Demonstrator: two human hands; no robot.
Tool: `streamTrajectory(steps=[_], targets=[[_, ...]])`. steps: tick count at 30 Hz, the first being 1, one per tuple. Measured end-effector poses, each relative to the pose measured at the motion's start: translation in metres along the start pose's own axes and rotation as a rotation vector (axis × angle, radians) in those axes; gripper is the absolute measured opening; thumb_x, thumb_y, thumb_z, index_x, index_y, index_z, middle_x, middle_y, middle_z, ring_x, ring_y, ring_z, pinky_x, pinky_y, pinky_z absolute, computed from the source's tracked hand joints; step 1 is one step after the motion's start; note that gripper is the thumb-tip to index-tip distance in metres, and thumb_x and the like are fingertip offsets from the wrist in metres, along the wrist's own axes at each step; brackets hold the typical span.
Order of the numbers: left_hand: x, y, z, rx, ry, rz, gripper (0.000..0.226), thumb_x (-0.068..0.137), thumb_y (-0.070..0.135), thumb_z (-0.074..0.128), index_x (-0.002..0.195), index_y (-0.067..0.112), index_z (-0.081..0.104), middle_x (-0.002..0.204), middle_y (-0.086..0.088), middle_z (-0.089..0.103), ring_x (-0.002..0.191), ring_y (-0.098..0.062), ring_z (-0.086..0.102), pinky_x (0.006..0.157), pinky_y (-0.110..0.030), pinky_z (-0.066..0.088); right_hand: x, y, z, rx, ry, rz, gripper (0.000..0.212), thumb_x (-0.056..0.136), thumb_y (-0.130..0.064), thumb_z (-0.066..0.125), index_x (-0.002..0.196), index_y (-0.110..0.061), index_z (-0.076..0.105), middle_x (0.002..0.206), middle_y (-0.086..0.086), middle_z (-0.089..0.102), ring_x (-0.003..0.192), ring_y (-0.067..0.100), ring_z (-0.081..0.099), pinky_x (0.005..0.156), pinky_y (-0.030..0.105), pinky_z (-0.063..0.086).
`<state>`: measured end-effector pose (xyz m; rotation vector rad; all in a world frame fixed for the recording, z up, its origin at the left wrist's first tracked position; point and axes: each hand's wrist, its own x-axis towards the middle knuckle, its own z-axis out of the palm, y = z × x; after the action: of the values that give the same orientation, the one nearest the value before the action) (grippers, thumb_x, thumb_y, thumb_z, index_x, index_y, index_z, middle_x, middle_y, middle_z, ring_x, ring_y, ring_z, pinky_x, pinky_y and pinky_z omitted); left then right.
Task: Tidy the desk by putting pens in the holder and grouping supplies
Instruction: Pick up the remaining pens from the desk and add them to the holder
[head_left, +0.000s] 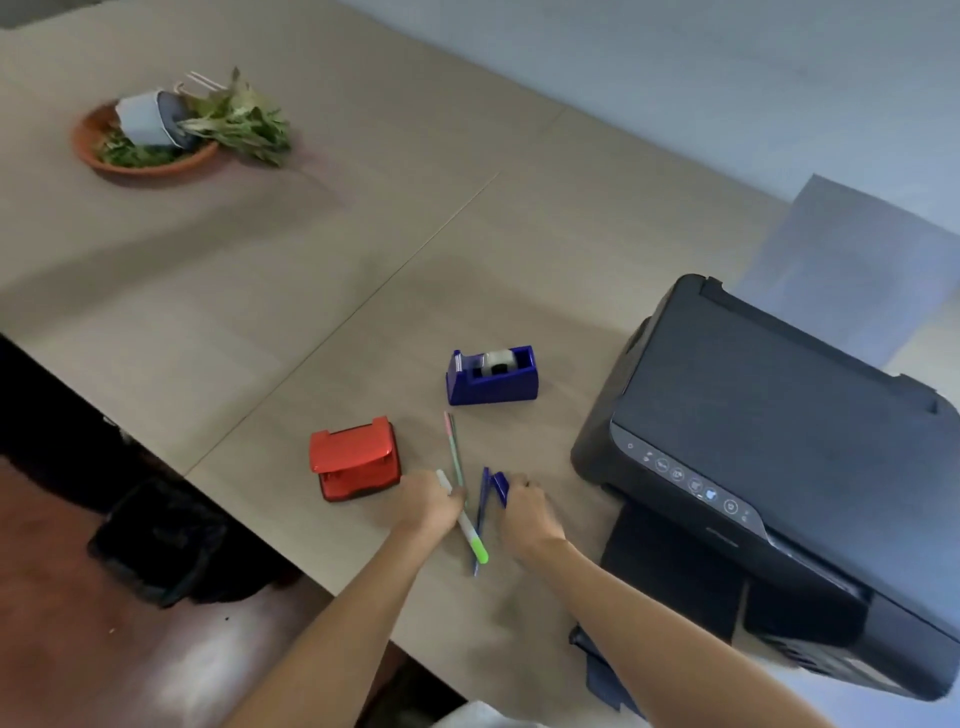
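Two hands work near the front edge of the pale worktop. The left hand is closed around a white marker with a green cap, which slants down toward the worktop edge. The right hand is curled over a small blue object, which looks like a stapler, though blur prevents a firm reading. A blue pen lies between the two hands, and a thin pink and green pen lies just beyond the left hand. A red hole punch sits to the left of the hands; a blue tape dispenser holding a roll of clear tape stands farther back. A dark printer occupies the right side. Far back on the left, a terracotta saucer contains a tipped white pot with green leaves spilling out over the saucer rim onto the worktop.
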<state>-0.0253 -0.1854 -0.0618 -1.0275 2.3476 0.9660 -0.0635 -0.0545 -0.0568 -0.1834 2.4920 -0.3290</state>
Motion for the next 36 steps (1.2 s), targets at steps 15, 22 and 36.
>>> streamTrajectory(steps=[15,22,36], targets=[[0.043,0.026,-0.015,-0.201,0.146,0.085,0.047,0.102,0.034,0.039,0.097,-0.006,0.063,0.087,-0.026,0.070,0.086,-0.041,0.069,0.070,-0.040,0.050,-0.001,-0.011,0.020,0.276,-0.045,0.142,0.030,0.079,-0.033,0.070,0.080,-0.014,0.046,0.078,0.004,0.055,0.065,0.023,0.051,0.052,0.029,0.038],[0.061,0.036,0.000,0.071,0.050,0.092,0.030,0.098,0.016,0.038,0.113,0.003,0.060,0.114,-0.020,0.066,0.106,-0.038,0.064,0.087,-0.044,0.053,-0.007,0.007,-0.002,0.172,-0.103,0.137,0.024,0.095,-0.013,0.047,0.114,-0.002,0.055,0.113,0.018,0.063,0.089,0.028,0.059,0.075,0.036,0.048],[-0.067,0.167,-0.066,-0.471,-0.337,0.535,0.031,0.104,0.018,0.040,0.080,0.010,0.058,0.083,-0.005,0.064,0.083,-0.017,0.060,0.089,-0.033,0.040,-0.164,0.120,-0.204,0.907,0.406,-0.402,0.025,0.093,-0.027,0.050,0.076,-0.010,0.050,0.059,-0.011,0.043,0.053,0.009,0.041,0.056,0.025,0.040]])
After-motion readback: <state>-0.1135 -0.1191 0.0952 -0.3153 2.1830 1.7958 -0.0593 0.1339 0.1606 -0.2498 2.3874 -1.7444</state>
